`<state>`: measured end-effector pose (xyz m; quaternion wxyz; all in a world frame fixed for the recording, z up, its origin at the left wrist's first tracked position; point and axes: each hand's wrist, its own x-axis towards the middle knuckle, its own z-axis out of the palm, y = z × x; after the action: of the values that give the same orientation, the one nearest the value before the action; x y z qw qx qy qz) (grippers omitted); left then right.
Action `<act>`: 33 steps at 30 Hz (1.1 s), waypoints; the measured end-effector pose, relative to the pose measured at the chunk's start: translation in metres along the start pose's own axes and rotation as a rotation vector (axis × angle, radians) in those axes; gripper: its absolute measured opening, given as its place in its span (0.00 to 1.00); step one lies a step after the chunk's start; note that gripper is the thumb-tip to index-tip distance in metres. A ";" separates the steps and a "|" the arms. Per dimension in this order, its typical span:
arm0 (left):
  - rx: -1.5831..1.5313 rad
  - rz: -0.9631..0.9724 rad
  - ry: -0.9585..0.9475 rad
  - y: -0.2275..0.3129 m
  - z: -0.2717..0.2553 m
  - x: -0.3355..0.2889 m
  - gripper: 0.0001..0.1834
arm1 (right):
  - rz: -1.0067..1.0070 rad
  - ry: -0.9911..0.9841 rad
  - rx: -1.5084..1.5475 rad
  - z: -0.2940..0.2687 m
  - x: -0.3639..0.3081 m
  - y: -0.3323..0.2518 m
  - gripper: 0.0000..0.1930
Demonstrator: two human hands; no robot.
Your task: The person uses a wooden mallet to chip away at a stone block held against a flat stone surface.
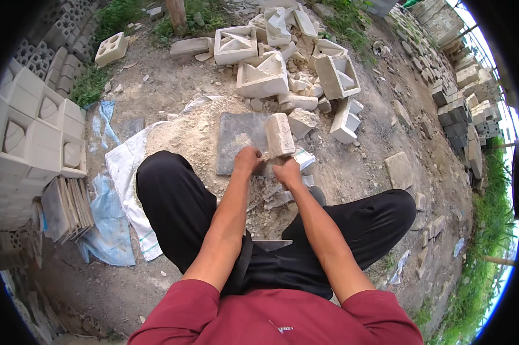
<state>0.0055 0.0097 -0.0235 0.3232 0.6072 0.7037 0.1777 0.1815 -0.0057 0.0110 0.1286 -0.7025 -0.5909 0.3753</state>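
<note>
My left hand is closed over the near right part of a dark flat slab, its fingertips pinched towards the right hand. What it holds, if anything, is too small to name. Close beside it, my right hand is curled shut at the near end of a pale, dusty oblong block. Whether those fingers grip the block or something under it is hidden. A little pale powder lies on the slab. Left of the slab spreads a heap of sandy powder.
Broken and whole moulded concrete blocks are piled beyond the slab. A white sack lies under the powder. Stacked patterned blocks and leaning thin boards stand at the left. More block stacks and grass line the right.
</note>
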 end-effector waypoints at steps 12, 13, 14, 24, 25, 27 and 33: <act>0.001 0.006 0.001 0.001 -0.001 -0.004 0.14 | -0.210 0.255 0.186 -0.018 0.005 -0.050 0.22; 0.003 0.018 -0.009 -0.001 -0.001 -0.003 0.14 | -0.204 0.229 0.154 -0.008 0.000 -0.036 0.23; 0.003 0.032 -0.017 -0.002 0.000 -0.001 0.14 | -0.200 0.205 0.121 0.000 -0.006 -0.022 0.23; -0.020 0.013 0.005 -0.006 -0.001 0.001 0.13 | -0.081 0.049 -0.004 -0.016 0.000 -0.031 0.25; -0.014 0.006 0.007 -0.006 0.000 -0.001 0.14 | -0.133 0.124 0.067 -0.018 -0.002 -0.032 0.25; -0.001 -0.009 0.013 -0.008 0.001 -0.001 0.14 | -0.237 0.269 0.162 -0.020 0.001 -0.041 0.24; -0.036 -0.029 -0.053 0.005 -0.002 -0.003 0.13 | -0.113 0.182 0.023 0.005 -0.010 -0.003 0.25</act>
<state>0.0080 0.0082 -0.0177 0.3553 0.5957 0.7001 0.1695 0.1762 -0.0156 0.0131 0.2109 -0.6978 -0.6110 0.3088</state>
